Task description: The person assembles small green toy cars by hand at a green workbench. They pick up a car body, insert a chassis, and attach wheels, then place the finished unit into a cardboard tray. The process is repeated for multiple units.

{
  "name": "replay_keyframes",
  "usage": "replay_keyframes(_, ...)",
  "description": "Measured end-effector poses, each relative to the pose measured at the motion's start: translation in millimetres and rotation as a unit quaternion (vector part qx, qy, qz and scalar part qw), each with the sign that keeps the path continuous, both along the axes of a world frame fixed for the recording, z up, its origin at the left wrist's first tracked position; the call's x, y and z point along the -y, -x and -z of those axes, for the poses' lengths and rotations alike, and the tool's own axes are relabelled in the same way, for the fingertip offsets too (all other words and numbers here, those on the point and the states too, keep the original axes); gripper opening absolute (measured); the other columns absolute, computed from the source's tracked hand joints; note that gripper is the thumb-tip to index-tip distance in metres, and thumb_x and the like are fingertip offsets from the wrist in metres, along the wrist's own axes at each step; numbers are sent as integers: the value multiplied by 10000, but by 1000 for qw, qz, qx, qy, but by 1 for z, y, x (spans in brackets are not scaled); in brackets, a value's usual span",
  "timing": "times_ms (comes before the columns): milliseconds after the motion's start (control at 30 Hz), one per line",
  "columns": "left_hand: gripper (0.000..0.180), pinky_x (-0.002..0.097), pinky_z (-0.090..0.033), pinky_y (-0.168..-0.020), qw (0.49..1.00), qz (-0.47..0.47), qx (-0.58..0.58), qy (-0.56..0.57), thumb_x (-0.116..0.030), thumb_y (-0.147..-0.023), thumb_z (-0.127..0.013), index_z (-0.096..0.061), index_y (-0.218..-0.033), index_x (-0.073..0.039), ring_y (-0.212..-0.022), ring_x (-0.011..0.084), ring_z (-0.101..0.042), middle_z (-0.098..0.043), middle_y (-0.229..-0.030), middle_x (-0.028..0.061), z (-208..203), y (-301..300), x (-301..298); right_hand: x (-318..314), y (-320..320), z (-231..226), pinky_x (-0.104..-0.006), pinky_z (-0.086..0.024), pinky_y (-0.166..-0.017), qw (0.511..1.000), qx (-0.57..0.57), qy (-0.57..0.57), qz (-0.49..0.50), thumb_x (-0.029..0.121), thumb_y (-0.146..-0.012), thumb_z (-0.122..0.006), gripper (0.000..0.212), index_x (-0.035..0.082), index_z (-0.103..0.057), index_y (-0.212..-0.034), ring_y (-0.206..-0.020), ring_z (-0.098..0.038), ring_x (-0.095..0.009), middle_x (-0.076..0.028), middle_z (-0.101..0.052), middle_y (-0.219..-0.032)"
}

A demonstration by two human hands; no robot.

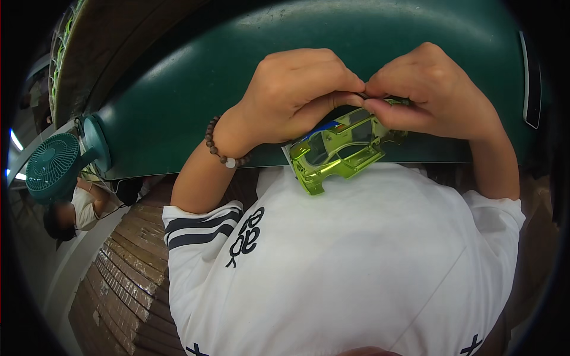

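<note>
From the head camera, looking straight down my chest: I hold the car shell (339,149), a shiny lime-green toy body, just over the near edge of the green table (196,89), above my white shirt (356,267); its long axis runs slantwise, one end low toward my left at the shirt, the other end up toward my right and hidden under my fingers; my left hand (294,95) comes over it from the left, fingers curled and pressed down along the upper edge of the shell, thumb (329,107) laid flat along it; my right hand (433,92) covers the far right end, thumb and forefinger pinched together on something at that upper edge, too small to make out; the fingertips of both hands meet just above the roof, so the shell hangs below and toward me from them; both hands are equally close, the right holding the higher end; a bead bracelet (222,151) sits on my left wrist; a green fan (53,166) stands clamped at the table's left end, with stacked cardboard (127,279) below it.
</note>
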State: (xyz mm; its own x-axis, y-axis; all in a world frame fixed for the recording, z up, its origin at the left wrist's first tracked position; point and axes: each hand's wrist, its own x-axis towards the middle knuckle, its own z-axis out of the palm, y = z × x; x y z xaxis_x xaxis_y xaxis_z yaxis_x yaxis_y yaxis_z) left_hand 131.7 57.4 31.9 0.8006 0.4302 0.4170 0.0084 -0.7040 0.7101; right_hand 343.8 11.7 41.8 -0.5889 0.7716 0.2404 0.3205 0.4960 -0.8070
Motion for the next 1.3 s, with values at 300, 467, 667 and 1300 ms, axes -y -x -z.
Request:
replay_keyframes(300,200,271,-492,-552,1000,13,11,-8,-24,-668,-771,-673,-835,25,-636,202,-638,-657,-717,98,0,1,1,-3,-3,7,-333,-322,-412,998,-49,-12,-39,53,-742,-644,226,-12,-519,-566,-408,-435,-231,-108,-466,-483)
replay_keyframes(467,189,277,-486,-546,1000,25,12,-2,-15,-666,-770,-673,-823,26,-618,202,-632,-649,-703,99,-1,2,2,0,-1,10,-327,-312,-409,998,-55,-5,-39,47,-744,-642,245,-18,-503,-553,-401,-418,-218,-104,-450,-473)
replay_keyframes(667,191,265,-477,-547,1000,26,-7,6,-31,-690,-764,-676,-852,20,-625,193,-624,-656,-728,94,-2,3,0,2,-3,10,-331,-324,-426,998,-48,34,-39,79,-776,-658,219,-20,-559,-607,-425,-442,-219,-110,-479,-496)
replay_keyframes(1300,147,203,-544,-646,964,-82,79,241,-9,-840,-656,-682,-981,22,-711,119,-665,-680,-849,92,0,11,-7,-3,-7,8,-243,-522,-706,974,-145,172,29,74,-828,-664,209,-12,-669,-1018,-776,-652,-136,-82,-693,-869)
